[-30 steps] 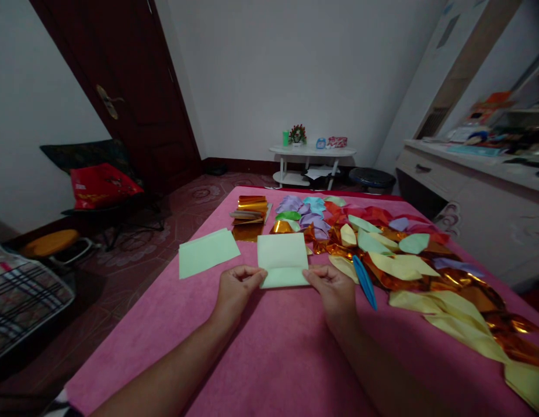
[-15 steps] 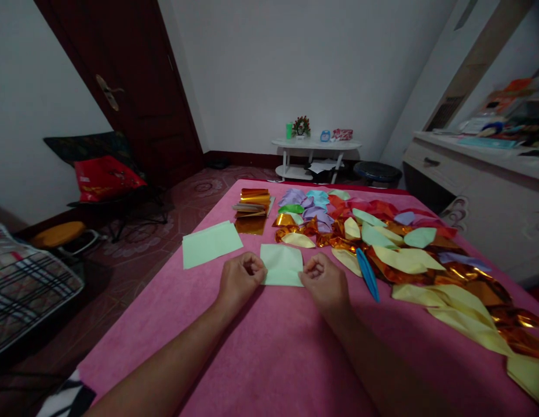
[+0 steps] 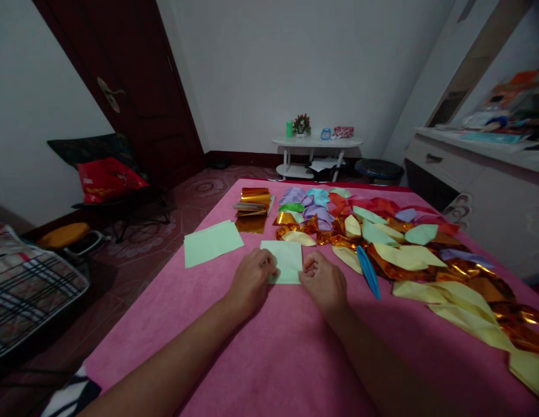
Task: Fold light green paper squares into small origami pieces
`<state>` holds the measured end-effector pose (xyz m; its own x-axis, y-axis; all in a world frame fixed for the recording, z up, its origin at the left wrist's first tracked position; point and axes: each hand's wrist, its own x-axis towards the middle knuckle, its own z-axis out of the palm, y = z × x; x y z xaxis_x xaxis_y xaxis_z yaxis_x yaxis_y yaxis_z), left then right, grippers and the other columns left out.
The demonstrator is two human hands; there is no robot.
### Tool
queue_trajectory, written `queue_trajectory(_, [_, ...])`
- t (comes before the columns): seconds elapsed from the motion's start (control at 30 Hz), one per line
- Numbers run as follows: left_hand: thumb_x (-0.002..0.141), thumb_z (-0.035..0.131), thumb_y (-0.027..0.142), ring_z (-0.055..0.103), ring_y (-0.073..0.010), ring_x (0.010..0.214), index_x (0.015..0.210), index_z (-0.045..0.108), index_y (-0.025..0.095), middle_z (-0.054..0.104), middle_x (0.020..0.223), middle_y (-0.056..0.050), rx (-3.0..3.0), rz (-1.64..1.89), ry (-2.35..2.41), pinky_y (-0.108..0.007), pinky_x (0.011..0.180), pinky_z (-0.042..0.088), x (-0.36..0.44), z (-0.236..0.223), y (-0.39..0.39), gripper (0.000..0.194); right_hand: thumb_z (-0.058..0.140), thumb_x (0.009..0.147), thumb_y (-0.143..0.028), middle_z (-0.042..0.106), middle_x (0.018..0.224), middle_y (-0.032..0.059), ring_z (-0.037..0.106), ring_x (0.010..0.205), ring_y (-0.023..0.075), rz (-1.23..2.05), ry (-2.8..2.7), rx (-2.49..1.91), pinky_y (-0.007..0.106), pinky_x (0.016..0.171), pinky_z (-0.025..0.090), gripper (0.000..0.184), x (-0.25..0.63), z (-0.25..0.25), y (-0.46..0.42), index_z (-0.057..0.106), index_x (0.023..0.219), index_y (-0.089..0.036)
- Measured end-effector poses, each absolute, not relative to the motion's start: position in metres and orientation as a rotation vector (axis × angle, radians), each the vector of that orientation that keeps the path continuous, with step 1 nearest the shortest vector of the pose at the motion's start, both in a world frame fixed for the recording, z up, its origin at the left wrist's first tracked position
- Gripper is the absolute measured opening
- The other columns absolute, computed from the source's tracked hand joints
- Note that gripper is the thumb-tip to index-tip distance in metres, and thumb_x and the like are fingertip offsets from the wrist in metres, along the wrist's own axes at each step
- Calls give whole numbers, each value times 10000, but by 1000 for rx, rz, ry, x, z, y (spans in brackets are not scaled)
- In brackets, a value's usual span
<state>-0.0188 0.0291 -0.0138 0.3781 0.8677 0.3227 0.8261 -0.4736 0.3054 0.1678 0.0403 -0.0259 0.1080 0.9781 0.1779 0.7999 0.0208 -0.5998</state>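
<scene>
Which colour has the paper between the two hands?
The paper is pale green; the head view shows it.

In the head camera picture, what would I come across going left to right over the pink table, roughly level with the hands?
Stack of pale green paper → left hand → green sheet → right hand → blue folded paper → long yellow paper.

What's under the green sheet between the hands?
Pink cloth shows along the sheet's near edge; the left hand covers part of its left side. What lies directly underneath is covered and can't be seen.
</scene>
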Motion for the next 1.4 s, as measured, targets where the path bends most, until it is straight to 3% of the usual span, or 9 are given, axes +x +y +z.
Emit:
queue_trajectory(0.23, [795, 448, 47, 545, -175, 833, 770, 576, 164, 575, 843, -59, 2508, 490, 1396, -266, 748, 430, -9, -13, 41, 175, 589, 666, -190, 624, 602, -48, 566, 553, 126, 414, -1736, -1820, 216, 515, 276, 72, 167, -23, 40, 539, 700, -229])
queue_trajectory(0.4, [839, 535, 186, 556, -182, 809, 823, 580, 172, 594, 838, -49, 2381, 535, 1513, -281, 729, 418, 10, -17, 47, 50, 588, 676, -214, 629, 598, -49, 574, 557, 133, 428, -1744, -1819, 221, 522, 281, 55, 168, -23, 40, 542, 700, -233])
queue_trajectory(0.5, [791, 639, 265, 541, -171, 754, 801, 593, 173, 590, 802, -29, 2285, 595, 1508, -268, 678, 401, 8, -21, 52, 103, 600, 676, -235, 633, 603, -43, 577, 560, 134, 430, -1739, -1806, 219, 522, 290, 63, 168, -25, 40, 539, 693, -230])
queue_trajectory(0.73, [709, 696, 182, 517, -127, 742, 898, 663, 148, 561, 827, -16, 2032, 636, 1136, -214, 650, 407, -35, -23, 60, 195, 582, 674, -225, 629, 584, -53, 573, 546, 131, 440, -1721, -1814, 218, 516, 294, 47, 169, -27, 41, 536, 662, -232])
queue_trajectory(0.9, [655, 751, 343, 478, -109, 636, 740, 659, 151, 557, 731, 7, 2048, 519, 1340, -207, 562, 341, -28, -17, 65, 229, 580, 674, -228, 621, 576, -49, 563, 534, 130, 422, -1731, -1800, 218, 512, 299, 42, 169, -29, 43, 539, 666, -231])
queue_trajectory(1.03, [597, 720, 595, 475, -128, 591, 645, 624, 185, 577, 649, 8, 2196, 306, 1572, -233, 534, 258, -5, -10, 67, 424, 588, 677, -235, 619, 575, -45, 573, 544, 136, 439, -1721, -1790, 219, 519, 313, 53, 170, -31, 43, 536, 666, -231])
queue_trajectory(1.13, [570, 689, 672, 486, -154, 610, 618, 601, 184, 579, 655, -15, 2265, 280, 1663, -246, 541, 252, 1, -7, 67, 498, 599, 677, -243, 616, 575, -48, 575, 546, 137, 463, -1708, -1788, 220, 519, 320, 70, 170, -30, 42, 532, 665, -231])
queue_trajectory(1.27, [579, 763, 503, 465, -128, 621, 665, 612, 172, 564, 699, 5, 2159, 390, 1443, -232, 546, 291, -17, -11, 68, 374, 598, 687, -245, 613, 574, -53, 572, 547, 135, 471, -1717, -1781, 222, 521, 332, 70, 170, -30, 42, 533, 668, -229])
queue_trajectory(1.4, [604, 752, 239, 476, -111, 700, 879, 650, 136, 539, 791, 2, 1884, 509, 1092, -211, 603, 369, -44, -16, 68, 311, 580, 708, -221, 618, 589, -42, 581, 570, 152, 456, -1758, -1809, 241, 539, 377, 48, 171, -25, 41, 540, 683, -229])
